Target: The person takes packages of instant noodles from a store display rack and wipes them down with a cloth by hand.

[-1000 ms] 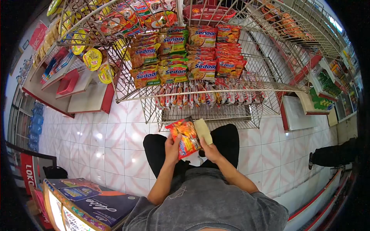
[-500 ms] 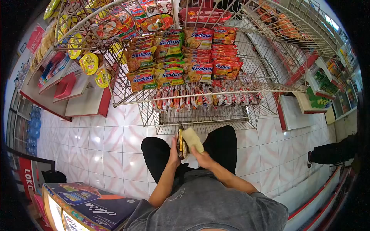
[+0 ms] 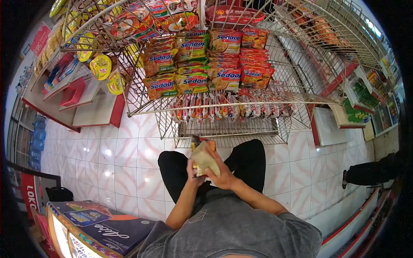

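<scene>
- Because the top edge of the frame cuts it off, I can't see all of the wire rack [image 3: 232, 104] filling the upper middle.
- Someone in a grey shirt [image 3: 236, 223] sits at bottom centre, black-clad knees [image 3: 247, 161] bent.
- Rows of noodle packs [image 3: 193, 81] stand on the rack, the back ones mostly hidden by those in front.
- At lower left, a dark cabinet [image 3: 116, 228] marked "Aice" is partly cut off.
- At right, another person shows only as a dark trouser leg [image 3: 365, 174], fading into the black border.
- Near the centre, the left hand [image 3: 191, 173] is clamped on a packet [image 3: 195, 140]; some of its fingers are out of sight.
- Beside it, the right hand [image 3: 223, 178] grips a pale cloth [image 3: 204, 159], thumb over it.
- Between the hands, the packet is blurred and largely covered by the cloth; I can't read its print.
</scene>
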Action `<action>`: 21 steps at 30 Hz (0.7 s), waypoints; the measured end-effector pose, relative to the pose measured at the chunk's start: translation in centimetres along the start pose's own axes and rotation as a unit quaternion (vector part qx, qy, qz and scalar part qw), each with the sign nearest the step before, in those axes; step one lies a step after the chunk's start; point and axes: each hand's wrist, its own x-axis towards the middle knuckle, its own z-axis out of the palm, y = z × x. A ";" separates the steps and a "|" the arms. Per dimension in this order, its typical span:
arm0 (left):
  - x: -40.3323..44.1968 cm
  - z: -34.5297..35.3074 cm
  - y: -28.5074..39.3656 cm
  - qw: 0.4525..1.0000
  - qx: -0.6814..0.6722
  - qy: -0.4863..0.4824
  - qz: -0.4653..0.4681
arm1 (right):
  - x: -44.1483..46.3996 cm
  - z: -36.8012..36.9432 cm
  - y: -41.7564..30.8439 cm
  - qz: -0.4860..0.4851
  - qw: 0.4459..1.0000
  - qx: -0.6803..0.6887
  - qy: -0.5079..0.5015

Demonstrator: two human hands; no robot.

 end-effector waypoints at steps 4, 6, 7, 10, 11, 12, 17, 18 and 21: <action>0.5 -1.4 1.1 0.991 -0.034 -0.127 0.034 | -1.0 -0.6 1.6 0.041 0.996 0.030 -0.077; 0.3 -1.9 1.1 0.986 -0.031 -0.164 0.022 | -1.0 -0.8 2.5 0.086 0.993 0.074 -0.031; 0.2 -1.9 1.1 0.982 -0.024 -0.186 0.010 | -0.9 -0.9 2.9 0.109 0.990 0.094 -0.008; -0.1 -1.8 0.5 0.982 0.016 -0.185 -0.034 | -0.1 -1.1 3.1 0.139 0.979 0.149 0.007; 0.4 -2.2 0.1 0.980 0.039 -0.190 -0.040 | 0.1 -1.1 2.7 0.129 0.980 0.148 0.028; 0.5 -2.0 0.1 0.978 0.062 -0.195 -0.045 | 0.4 -1.4 2.3 0.098 0.988 0.116 0.020; 0.1 -1.4 0.4 0.969 0.020 -0.242 -0.033 | 0.7 -2.0 1.4 0.040 0.994 0.095 0.027; 0.0 -1.4 0.5 0.971 -0.001 -0.240 -0.024 | 0.5 -2.1 1.4 0.045 0.991 0.119 0.030; -1.5 1.1 0.9 0.986 0.068 -0.153 -0.004 | -0.6 -2.4 2.9 0.226 0.952 0.197 -0.058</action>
